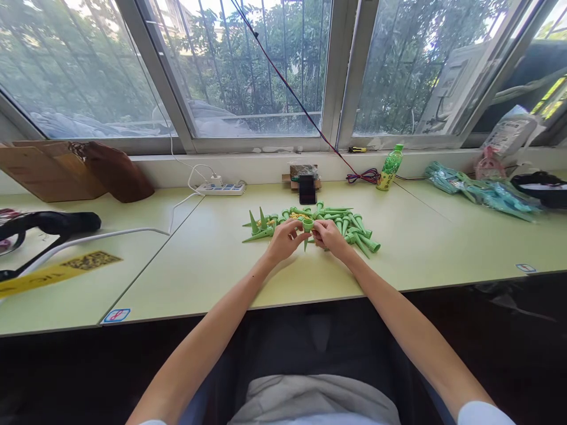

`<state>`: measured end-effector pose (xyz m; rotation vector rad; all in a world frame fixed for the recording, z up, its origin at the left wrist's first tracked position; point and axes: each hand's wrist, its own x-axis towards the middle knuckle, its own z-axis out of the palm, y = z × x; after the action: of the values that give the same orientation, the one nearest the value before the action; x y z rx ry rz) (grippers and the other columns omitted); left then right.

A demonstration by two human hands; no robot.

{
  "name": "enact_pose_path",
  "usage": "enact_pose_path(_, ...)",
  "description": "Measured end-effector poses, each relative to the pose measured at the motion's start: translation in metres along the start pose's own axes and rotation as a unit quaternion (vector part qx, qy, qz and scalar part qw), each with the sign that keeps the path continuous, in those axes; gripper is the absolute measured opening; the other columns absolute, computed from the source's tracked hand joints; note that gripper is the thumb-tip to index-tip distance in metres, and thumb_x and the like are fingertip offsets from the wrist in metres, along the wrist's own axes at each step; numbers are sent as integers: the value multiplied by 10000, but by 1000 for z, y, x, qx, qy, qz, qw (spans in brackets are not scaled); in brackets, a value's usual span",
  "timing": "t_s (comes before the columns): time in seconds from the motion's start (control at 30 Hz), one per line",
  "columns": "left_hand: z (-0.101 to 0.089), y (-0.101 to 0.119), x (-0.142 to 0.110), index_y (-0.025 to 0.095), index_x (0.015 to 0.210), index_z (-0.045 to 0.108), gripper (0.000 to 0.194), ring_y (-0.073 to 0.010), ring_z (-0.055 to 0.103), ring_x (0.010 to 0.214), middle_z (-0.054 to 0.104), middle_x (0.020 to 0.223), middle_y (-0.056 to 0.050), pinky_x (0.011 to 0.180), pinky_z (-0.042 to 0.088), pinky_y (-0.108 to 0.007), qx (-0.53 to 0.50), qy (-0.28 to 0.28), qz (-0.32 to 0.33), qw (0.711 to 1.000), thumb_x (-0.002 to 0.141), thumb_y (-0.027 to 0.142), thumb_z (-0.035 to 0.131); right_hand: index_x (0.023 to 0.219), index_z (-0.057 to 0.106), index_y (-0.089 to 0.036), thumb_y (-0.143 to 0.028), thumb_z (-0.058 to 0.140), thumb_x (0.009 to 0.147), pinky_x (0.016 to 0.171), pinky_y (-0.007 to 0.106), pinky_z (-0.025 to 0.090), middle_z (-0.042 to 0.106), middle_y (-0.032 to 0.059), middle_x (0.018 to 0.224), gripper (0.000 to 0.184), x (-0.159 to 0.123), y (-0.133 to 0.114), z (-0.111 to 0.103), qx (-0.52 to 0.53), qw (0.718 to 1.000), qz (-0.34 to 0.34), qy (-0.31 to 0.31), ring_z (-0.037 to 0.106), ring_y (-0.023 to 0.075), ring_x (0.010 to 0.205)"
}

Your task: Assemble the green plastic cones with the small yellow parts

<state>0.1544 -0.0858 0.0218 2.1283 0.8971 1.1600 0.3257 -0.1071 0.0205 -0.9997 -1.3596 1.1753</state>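
Between my hands a green plastic watering spike (308, 225) stands upright, its cup-shaped mouth facing up and its tip pointing down. My left hand (286, 241) pinches it from the left with thumb and fingers. From the right, the fingers of my right hand (330, 237) close on its side near the rim; whether they hold a further small part is too small to tell. A pile of similar green spikes (354, 227) lies around and behind both hands, a few standing on end at the left. Small yellow pieces (270, 223) show among them, partly hidden by my left hand.
Behind the pile a black phone (307, 190) leans on a small box. A green drink bottle (390, 167) stands at the back right, a power strip (221, 189) at the back left. Plastic packets (487, 192) lie far right. A white cable (133, 231) crosses the left table.
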Motion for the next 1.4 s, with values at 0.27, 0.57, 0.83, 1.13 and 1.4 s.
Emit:
enact_pose_path(0.27,-2,-4,1,215,933,675,206,-91,481,569,599,944,-46,631,446,-257,48,-4,55,997,888,411,630,599,391,-225,-544,573,821,356,237,180,311,-64,498,429,1,1,1,-15,1000,-3,-2,253,64,372)
enact_pose_path(0.57,7,-2,7,170,895,614,369,-87,536,450,607,792,-24,405,411,-232,-94,36,-107,989,858,537,619,649,441,-234,-559,454,932,422,274,292,390,-41,472,430,8,12,-2,-125,982,-80,112,342,119,407)
enact_pose_path(0.83,-1,9,8,126,788,573,560,-101,570,493,566,651,-27,413,418,-209,-294,-88,-236,922,752,670,701,647,405,-217,-476,427,967,567,277,320,441,-17,589,412,1,5,1,-253,947,-184,78,386,135,566)
enact_pose_path(1.13,-3,7,1,169,802,523,464,-113,574,523,526,654,16,442,446,-225,-177,-110,-150,967,806,611,666,629,381,-218,-427,440,956,563,291,294,407,-22,574,392,3,9,-1,-259,946,-179,71,349,135,553)
enact_pose_path(1.4,3,-4,-3,173,811,549,152,-90,521,605,510,823,-11,535,449,-215,30,-35,27,999,879,293,613,582,443,-209,-426,440,940,563,293,317,445,-14,530,418,5,12,-3,-267,950,-149,65,402,137,535)
